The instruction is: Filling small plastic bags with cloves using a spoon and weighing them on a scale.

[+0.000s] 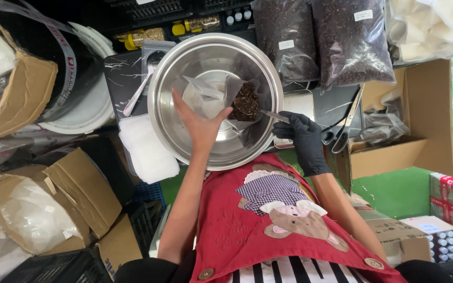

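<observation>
My bare left hand [199,121] holds a small clear plastic pouch [208,97] open inside a large steel bowl [169,110]. My right hand [304,137], in a black glove, grips the handle of a metal spoon [268,114]. The spoon's bowl end, heaped with dark dried bits [246,102], sits at the pouch's mouth. The steel bowl rests on a black scale-like tray in front of my red apron [268,225].
Two large clear bags of dark dried bits [321,36] stand behind the bowl. Scissors [344,128] lie to the right by an open cardboard box [420,115]. White pouches [148,152], cardboard boxes [69,194] and a white tub [87,105] crowd the left.
</observation>
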